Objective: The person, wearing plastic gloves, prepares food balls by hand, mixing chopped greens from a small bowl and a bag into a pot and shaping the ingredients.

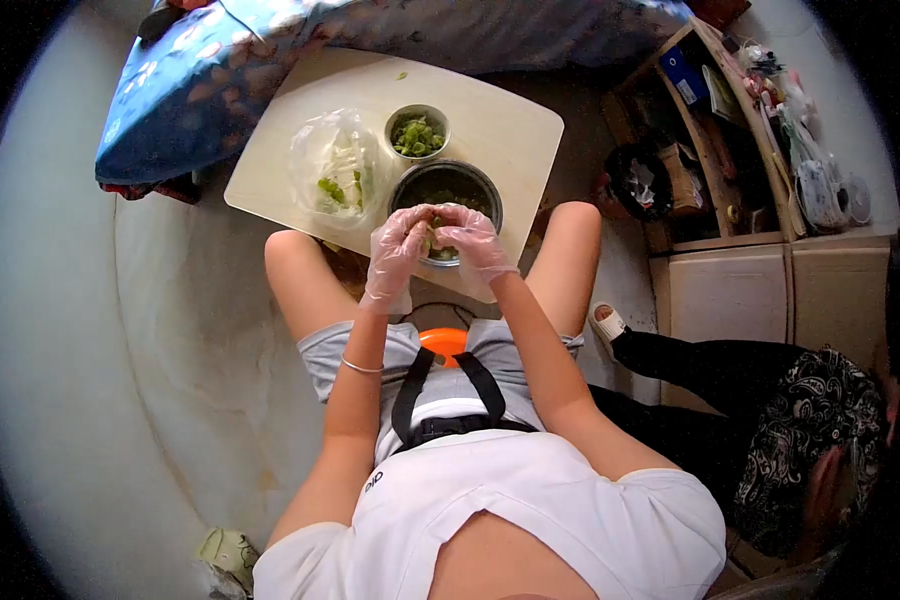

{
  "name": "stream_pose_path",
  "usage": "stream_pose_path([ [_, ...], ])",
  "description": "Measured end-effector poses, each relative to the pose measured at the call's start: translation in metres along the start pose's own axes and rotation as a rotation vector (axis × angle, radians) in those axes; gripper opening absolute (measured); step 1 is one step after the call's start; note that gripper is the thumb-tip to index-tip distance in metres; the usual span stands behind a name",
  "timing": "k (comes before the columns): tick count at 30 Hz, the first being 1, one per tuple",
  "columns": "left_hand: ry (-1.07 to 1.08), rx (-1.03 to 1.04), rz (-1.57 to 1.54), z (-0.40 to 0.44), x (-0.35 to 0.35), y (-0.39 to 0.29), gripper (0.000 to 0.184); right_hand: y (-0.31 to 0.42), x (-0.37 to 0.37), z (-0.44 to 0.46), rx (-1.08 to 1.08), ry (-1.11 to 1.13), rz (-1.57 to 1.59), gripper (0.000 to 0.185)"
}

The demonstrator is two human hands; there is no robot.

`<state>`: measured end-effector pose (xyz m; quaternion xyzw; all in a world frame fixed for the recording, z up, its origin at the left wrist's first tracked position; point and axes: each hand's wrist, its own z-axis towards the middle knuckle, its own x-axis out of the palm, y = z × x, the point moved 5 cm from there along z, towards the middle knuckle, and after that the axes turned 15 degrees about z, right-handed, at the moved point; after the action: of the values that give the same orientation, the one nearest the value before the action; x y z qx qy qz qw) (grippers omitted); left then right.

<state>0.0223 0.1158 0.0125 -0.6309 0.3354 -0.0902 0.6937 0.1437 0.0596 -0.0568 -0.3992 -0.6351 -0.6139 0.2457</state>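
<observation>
My left hand (pixel 400 245) and my right hand (pixel 468 238), both in clear plastic gloves, meet over the near rim of a dark metal bowl (pixel 494 200). Their fingers are pinched together around a small pale green piece (pixel 431 238), mostly hidden between them. Inside the bowl is dark content with some green bits. Behind it stands a smaller white bowl (pixel 390 128) of chopped greens (pixel 416 137). To the left, an open clear plastic bag (pixel 310 170) holds white and green vegetable pieces (pixel 342 180).
The low cream table (pixel 260 180) stands before my knees. A bed with a blue floral cover (pixel 180 110) lies behind it. At right are a wooden shelf (pixel 715 150), a black-lined bin (pixel 638 182) and a seated person's legs (pixel 710 370).
</observation>
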Motion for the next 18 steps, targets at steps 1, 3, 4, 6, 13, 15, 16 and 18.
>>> stream_pose_path([
  [1, -0.003, 0.002, 0.002, 0.002, 0.000, 0.002, 0.023, 0.000, 0.000, 0.002, 0.000, 0.004, 0.001, 0.033],
  [3, -0.016, -0.127, -0.164, 0.002, 0.004, 0.016, 0.020, 0.001, 0.001, 0.001, 0.008, 0.021, -0.109, 0.036],
  [4, -0.017, -0.132, -0.165, 0.002, 0.007, 0.021, 0.020, 0.002, 0.002, -0.001, 0.013, 0.020, -0.108, 0.036],
  [6, -0.050, -0.111, -0.265, 0.005, 0.009, 0.027, 0.017, 0.003, 0.008, -0.003, 0.048, 0.058, -0.094, 0.037],
  [13, -0.082, -0.216, -0.359, 0.007, 0.009, 0.046, 0.012, 0.010, 0.016, -0.006, -0.020, 0.049, -0.195, 0.036],
  [15, -0.099, -0.259, -0.387, 0.007, 0.011, 0.047, 0.012, 0.004, 0.010, -0.006, 0.075, 0.113, -0.059, 0.036],
  [16, -0.091, -0.259, -0.386, 0.007, 0.012, 0.045, 0.012, 0.003, 0.006, -0.006, 0.069, 0.107, -0.057, 0.036],
  [18, -0.117, -0.310, -0.607, 0.013, 0.009, 0.038, 0.013, 0.003, -0.003, -0.004, 0.049, 0.074, -0.161, 0.034],
])
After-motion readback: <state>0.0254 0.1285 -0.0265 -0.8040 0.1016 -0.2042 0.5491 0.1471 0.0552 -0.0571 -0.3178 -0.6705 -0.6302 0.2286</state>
